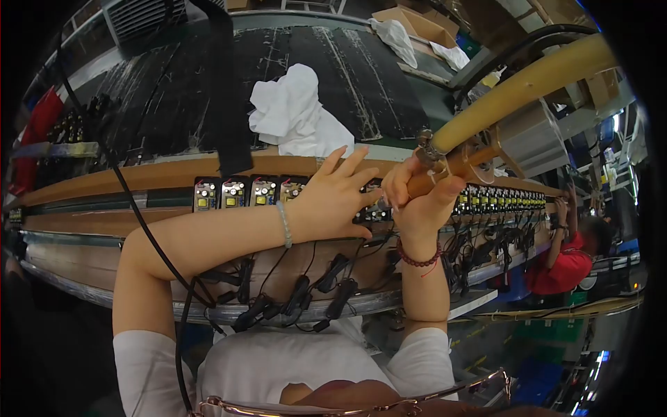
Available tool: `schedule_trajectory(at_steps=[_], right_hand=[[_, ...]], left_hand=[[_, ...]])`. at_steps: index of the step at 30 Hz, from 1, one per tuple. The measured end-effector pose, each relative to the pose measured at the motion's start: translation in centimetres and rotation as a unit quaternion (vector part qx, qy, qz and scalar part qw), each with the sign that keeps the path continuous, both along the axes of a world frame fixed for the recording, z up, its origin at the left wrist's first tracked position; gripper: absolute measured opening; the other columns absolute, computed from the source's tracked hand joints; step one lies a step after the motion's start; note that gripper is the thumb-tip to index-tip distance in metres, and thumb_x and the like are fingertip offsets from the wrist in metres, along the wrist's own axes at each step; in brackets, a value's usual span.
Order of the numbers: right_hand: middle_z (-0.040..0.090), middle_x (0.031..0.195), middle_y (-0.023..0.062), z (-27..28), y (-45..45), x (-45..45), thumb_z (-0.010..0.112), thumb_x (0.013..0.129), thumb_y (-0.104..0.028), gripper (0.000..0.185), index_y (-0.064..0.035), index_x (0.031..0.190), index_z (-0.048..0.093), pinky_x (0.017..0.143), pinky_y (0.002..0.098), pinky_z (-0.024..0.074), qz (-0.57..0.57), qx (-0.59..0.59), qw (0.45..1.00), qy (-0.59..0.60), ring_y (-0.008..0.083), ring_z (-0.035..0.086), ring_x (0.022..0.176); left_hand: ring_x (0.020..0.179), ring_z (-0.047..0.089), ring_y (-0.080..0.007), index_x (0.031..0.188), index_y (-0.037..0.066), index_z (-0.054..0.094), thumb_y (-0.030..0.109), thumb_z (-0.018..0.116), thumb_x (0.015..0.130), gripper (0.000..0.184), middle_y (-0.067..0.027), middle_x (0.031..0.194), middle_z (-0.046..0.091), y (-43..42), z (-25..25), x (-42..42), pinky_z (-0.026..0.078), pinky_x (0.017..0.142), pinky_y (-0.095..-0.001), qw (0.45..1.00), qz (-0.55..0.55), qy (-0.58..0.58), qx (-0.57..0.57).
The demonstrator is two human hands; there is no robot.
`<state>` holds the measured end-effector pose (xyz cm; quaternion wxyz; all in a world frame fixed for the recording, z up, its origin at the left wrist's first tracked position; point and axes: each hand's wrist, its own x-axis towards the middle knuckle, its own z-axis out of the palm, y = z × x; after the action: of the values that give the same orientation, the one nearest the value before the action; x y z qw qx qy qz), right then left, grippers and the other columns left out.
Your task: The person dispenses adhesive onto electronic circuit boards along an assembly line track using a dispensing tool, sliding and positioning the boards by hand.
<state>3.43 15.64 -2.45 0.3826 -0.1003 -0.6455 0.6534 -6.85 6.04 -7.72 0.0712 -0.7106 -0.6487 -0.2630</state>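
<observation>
My left hand [332, 199] lies over a row of small circuit boards in black cases, palm down with its fingers spread. Its fingertips touch or hover just above the boards near the tool's tip; which, I cannot tell. Fingers of my right hand [425, 205] wrap around an orange-brown tube-shaped tool [425, 183], whose tip points down at the boards. To the left of my left hand stand several uncovered circuit boards [234, 193]. Black cables [299, 292] with plugs hang from the row towards me. My left palm hides some boards.
A thick yellow hose [528, 87] crosses at upper right. More circuit boards [500, 200] continue rightwards. Beyond the row, a white cloth [295, 115] lies on the dark, scratched surface [187, 90]. A co-worker in a red shirt [563, 267] reaches to the line's far right. A black cord [128, 187] hangs at left.
</observation>
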Motion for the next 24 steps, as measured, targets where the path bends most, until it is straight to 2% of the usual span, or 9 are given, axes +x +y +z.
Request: schedule_trajectory(at_steps=[7, 13, 15, 21, 23, 24], right_hand=[[0.037, 0.046, 0.0005, 0.1, -0.3, 0.1, 0.038, 0.065, -0.084, 0.082, -0.0040, 0.084, 0.043, 0.040, 0.0251, 0.0307, 0.002, -0.015, 1.000, -0.003, 0.0109, 0.035, 0.040], [0.036, 0.045, -0.0004, 0.6, -0.4, -0.1, 0.038, 0.068, -0.081, 0.090, 0.0022, 0.101, 0.047, 0.039, 0.0233, 0.0291, -0.011, 0.003, 1.000, 0.014, 0.0100, 0.034, 0.037], [0.036, 0.044, -0.0009, 1.0, -0.1, 0.2, 0.039, 0.069, -0.080, 0.094, 0.0048, 0.109, 0.046, 0.037, 0.0222, 0.0282, 0.018, 0.018, 1.000, -0.007, 0.0090, 0.032, 0.036], [0.037, 0.045, -0.0007, 3.4, 2.4, -0.6, 0.039, 0.075, -0.076, 0.088, 0.0069, 0.104, 0.047, 0.036, 0.0211, 0.0264, 0.035, 0.065, 0.997, -0.028, 0.0075, 0.033, 0.036], [0.038, 0.047, -0.0004, 3.3, 3.0, -1.3, 0.039, 0.078, -0.074, 0.085, 0.0077, 0.102, 0.048, 0.037, 0.0204, 0.0282, 0.049, 0.070, 0.996, -0.031, 0.0071, 0.034, 0.037], [0.038, 0.047, -0.0004, 3.1, 3.1, -1.7, 0.039, 0.078, -0.074, 0.085, 0.0077, 0.102, 0.048, 0.037, 0.0204, 0.0282, 0.041, 0.069, 0.996, -0.026, 0.0071, 0.034, 0.037]], left_hand=[[0.127, 0.030, -0.0361, 0.106, 0.011, 0.064, 0.048, 0.073, 0.063, 0.058, -0.0112, 0.117, 0.050, 0.0, -0.4, 0.0, 0.020, 0.104, -0.0510, 1.000, -0.002, -0.005, 0.015], [0.126, 0.030, -0.0353, 0.107, 0.011, 0.064, 0.047, 0.073, 0.063, 0.057, -0.0113, 0.118, 0.049, -0.2, -0.4, 0.1, 0.020, 0.104, -0.0513, 1.000, -0.001, -0.012, 0.023], [0.126, 0.030, -0.0352, 0.106, 0.011, 0.064, 0.047, 0.073, 0.063, 0.057, -0.0113, 0.118, 0.049, -0.3, -0.1, 0.2, 0.020, 0.104, -0.0513, 1.000, 0.000, -0.006, 0.026], [0.119, 0.036, -0.0314, 0.105, 0.011, 0.064, 0.045, 0.075, 0.059, 0.057, -0.0093, 0.114, 0.050, -0.6, 0.3, 0.3, 0.024, 0.102, -0.0486, 0.999, -0.006, 0.006, 0.045], [0.107, 0.041, -0.0274, 0.104, 0.011, 0.064, 0.043, 0.075, 0.058, 0.057, -0.0066, 0.104, 0.050, -0.6, 0.3, 0.4, 0.030, 0.094, -0.0433, 1.000, 0.004, -0.001, 0.031], [0.107, 0.041, -0.0274, 0.104, 0.011, 0.064, 0.043, 0.075, 0.058, 0.057, -0.0066, 0.104, 0.050, -0.5, 0.3, 0.5, 0.030, 0.094, -0.0433, 1.000, -0.005, 0.005, 0.030]])
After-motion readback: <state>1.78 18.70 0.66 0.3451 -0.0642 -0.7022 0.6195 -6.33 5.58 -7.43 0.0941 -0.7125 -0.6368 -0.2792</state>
